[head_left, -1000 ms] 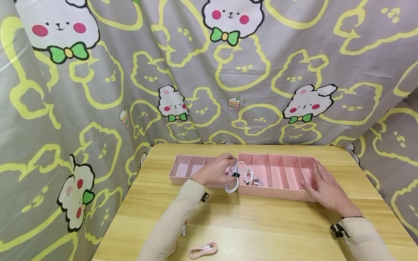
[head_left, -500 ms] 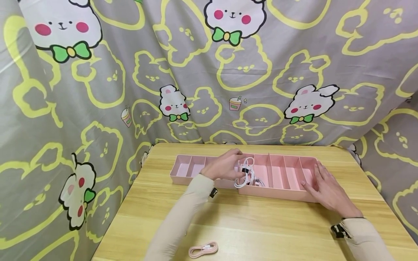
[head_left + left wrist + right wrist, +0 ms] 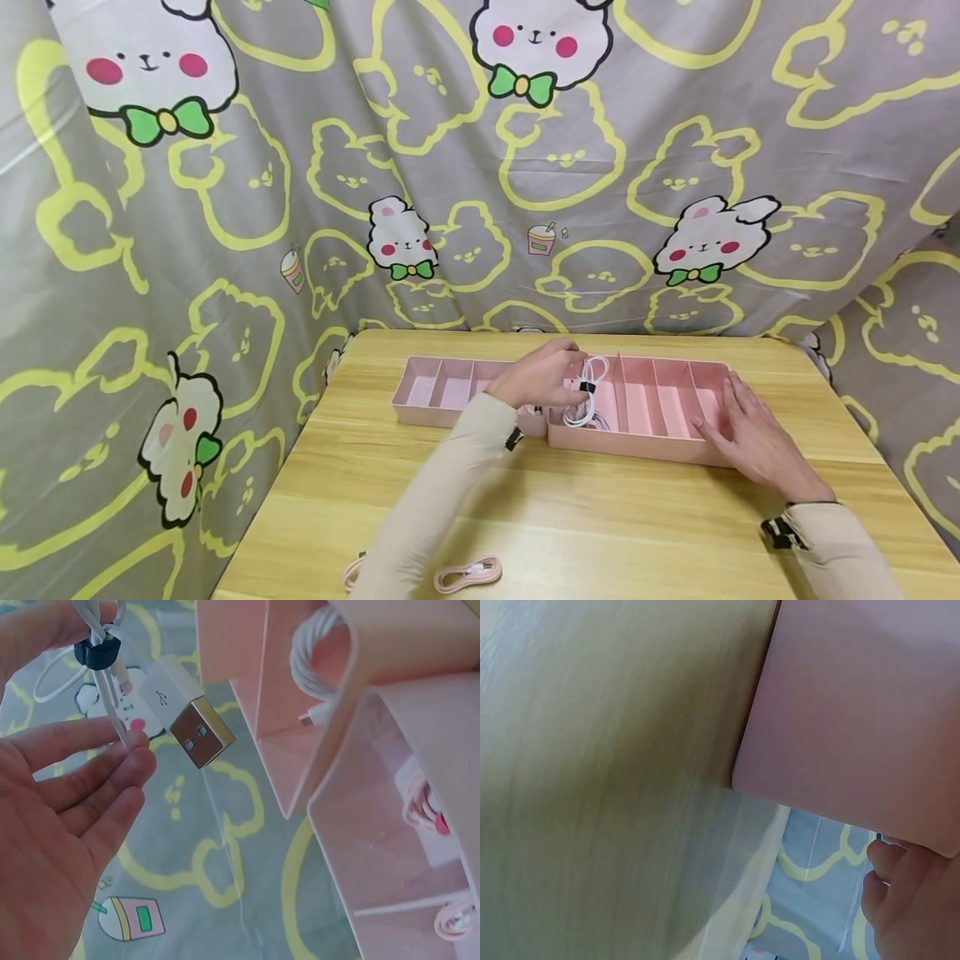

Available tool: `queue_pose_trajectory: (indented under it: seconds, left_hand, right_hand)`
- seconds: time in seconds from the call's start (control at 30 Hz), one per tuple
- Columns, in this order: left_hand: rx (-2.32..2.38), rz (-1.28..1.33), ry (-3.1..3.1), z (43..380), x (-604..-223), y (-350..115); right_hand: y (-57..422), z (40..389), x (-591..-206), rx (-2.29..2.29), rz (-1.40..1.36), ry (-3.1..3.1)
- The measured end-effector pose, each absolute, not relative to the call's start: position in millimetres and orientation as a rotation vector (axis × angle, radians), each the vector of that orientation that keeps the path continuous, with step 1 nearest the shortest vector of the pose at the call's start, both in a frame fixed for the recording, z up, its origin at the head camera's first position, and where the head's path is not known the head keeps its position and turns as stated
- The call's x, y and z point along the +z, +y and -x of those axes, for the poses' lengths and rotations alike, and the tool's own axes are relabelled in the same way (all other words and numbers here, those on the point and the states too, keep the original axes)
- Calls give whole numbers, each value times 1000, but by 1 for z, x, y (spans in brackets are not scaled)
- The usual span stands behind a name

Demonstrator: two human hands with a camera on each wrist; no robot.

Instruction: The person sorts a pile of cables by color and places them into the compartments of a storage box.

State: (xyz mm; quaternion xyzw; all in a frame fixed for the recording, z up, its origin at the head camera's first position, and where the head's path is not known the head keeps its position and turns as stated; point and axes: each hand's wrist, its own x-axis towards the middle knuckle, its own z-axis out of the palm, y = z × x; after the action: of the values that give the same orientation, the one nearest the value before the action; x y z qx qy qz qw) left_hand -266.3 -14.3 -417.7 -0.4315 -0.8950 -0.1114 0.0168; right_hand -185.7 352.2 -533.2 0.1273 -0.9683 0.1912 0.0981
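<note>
The left hand (image 3: 540, 377) pinches one white cable (image 3: 591, 402) between thumb and fingers, while the right hand (image 3: 757, 433) lies against the right end of the pink box (image 3: 637, 446), thumb spread from the fingers. From where I stand, the white cable hangs just past the left fingertips, over the pink box's left end; I can't tell whether its lower loop touches anything inside. It wears one black tie (image 3: 97, 654), and one USB plug (image 3: 184, 709) sticks out beside the fingers. Behind it one white coil (image 3: 301, 660) sits in the pink box, which shows three dividers right of the left hand.

There are two boxes, standing end to end along the table's far edge: the pink one, and on its left a lilac box (image 3: 427, 414) with at least two pale pink cables (image 3: 454, 922), in neighbouring compartments.

Nearer me, well apart from both, two pink coils (image 3: 480, 570) lie on the table (image 3: 637, 525), one partly behind the left sleeve (image 3: 435, 492). A patterned curtain (image 3: 465, 150) hangs beyond the far edge
</note>
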Motion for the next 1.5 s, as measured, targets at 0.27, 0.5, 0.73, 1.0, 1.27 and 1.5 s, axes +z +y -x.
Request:
queue_pose_trajectory:
  seconds: [0.27,0.5,0.73,1.0,1.27,1.5]
  left_hand:
    - [-307,1349,-2774,266,-413,3]
    - [-255,1324,-2774,266,-414,20]
    - [-230,1319,-2749,264,-413,33]
    - [-245,1322,-2725,260,-411,48]
    - [-225,1300,-2718,261,-417,61]
    - [-127,1297,-2681,261,-420,72]
  right_hand:
    - [352,186,-534,569,-385,-2856]
    - [355,184,-535,571,-393,-2845]
    - [354,185,-535,569,-382,-2859]
    - [355,187,-536,574,-385,-2854]
    - [355,187,-536,584,-373,-2869]
    - [354,186,-535,571,-368,-2872]
